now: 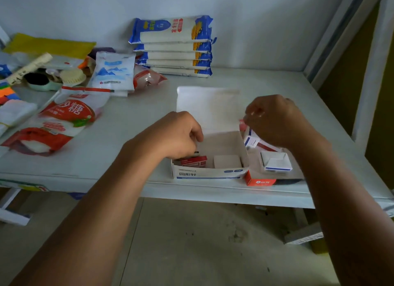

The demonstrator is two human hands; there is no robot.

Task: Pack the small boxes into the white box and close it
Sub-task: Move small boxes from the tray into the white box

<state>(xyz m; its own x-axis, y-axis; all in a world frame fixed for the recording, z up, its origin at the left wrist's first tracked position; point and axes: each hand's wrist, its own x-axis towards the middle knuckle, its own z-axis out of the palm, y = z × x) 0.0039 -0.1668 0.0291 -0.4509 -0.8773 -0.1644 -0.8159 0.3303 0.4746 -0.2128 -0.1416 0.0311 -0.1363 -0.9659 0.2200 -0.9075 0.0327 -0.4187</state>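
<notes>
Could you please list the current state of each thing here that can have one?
White box: open, lid flap upright, partly filled.
Red small box: lying inside the white box.
White small box: outside, on the shelf at the right.
Red carton: outside, at the shelf's edge.
Left hand: fingers curled at the box's left wall.
Right hand: raised above the outside boxes; grip unclear.
Noodle packs: stacked, sealed.

Single head-worn wide-angle view, looking forward and down, close over shelf [277, 89] front edge. Wall at 12 o'clock, floor at 6. No second view.
</notes>
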